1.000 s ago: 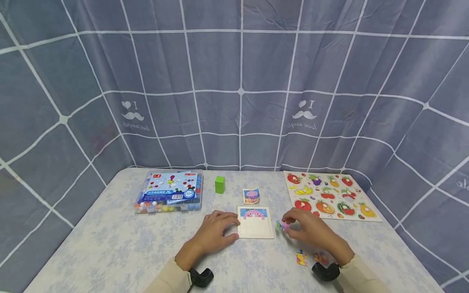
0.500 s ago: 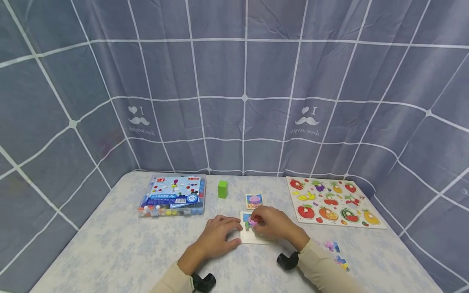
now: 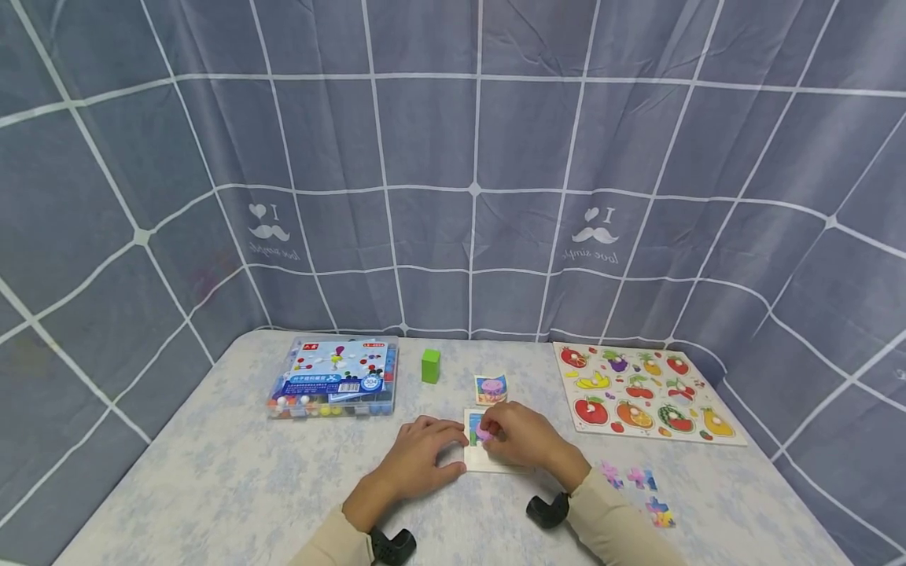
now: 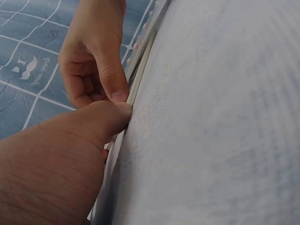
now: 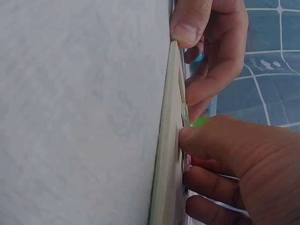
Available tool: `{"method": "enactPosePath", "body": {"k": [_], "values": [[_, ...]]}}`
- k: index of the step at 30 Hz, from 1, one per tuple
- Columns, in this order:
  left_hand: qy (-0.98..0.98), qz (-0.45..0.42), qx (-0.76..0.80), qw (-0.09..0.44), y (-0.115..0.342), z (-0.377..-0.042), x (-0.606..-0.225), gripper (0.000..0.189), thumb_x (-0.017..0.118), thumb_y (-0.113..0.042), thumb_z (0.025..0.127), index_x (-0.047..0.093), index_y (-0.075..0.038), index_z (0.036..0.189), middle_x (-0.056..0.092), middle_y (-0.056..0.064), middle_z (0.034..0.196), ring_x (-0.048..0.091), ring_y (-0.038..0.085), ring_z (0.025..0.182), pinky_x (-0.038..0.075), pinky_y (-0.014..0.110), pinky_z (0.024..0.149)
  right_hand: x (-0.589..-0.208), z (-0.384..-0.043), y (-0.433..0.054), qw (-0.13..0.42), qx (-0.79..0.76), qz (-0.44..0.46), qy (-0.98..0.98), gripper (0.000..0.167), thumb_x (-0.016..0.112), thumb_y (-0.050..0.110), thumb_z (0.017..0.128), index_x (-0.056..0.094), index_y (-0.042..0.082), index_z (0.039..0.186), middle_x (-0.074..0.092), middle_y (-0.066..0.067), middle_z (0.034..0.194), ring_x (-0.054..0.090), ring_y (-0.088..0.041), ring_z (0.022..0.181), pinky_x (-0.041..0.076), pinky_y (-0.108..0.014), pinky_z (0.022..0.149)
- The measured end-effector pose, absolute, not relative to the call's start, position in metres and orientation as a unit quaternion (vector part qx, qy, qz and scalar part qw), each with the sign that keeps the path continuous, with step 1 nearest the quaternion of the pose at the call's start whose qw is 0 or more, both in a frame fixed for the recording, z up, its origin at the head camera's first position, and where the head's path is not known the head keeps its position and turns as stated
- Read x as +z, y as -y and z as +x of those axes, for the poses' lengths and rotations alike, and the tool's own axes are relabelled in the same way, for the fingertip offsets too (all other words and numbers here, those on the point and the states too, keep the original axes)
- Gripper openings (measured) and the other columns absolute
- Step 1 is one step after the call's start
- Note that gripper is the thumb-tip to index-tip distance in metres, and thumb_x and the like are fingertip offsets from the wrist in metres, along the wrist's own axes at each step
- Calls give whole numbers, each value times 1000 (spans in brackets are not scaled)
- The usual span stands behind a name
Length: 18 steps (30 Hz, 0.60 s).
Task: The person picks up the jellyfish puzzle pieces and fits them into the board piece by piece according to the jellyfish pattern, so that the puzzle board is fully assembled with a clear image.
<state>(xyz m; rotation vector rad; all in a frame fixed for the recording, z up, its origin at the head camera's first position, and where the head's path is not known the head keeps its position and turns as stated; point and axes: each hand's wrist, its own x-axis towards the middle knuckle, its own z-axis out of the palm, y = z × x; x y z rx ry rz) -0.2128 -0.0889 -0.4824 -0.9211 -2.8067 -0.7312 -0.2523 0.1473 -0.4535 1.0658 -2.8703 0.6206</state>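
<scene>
A small jigsaw tray with a pale wooden base lies flat in front of me in the head view. My left hand rests at its left side, thumb and fingertips touching the edge. Over the tray, my right hand pinches a pink and green puzzle piece low at the left part. The hand covers much of the tray's right side and top. In the right wrist view the right thumb sits close to the tray's surface. Several loose puzzle pieces lie to the right, beside the sleeve.
Behind the tray lies a small picture card. A green block stands farther back. At left is a clear plastic box of molecule-model parts. A fruit puzzle board lies back right. A grid-patterned curtain hangs behind the table.
My right hand has carried the puzzle piece left from the table beside the tray onto the tray, then lowered it slightly. The left hand stays at the tray's edge. The head view shifted slightly.
</scene>
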Motion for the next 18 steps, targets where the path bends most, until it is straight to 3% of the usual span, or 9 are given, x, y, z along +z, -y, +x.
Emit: {"method": "enactPosePath", "body": {"k": [18], "values": [[920,-308,-237,58,89,-212,-482,28,70,-41,93,68,-26,117,61,-5,138,52,22,117,39,53,92,-454,-251,-149,27,218,362,906,13,80,10,84,74,10,96,67,6,87,57,-8,79,51,-31,72]]}}
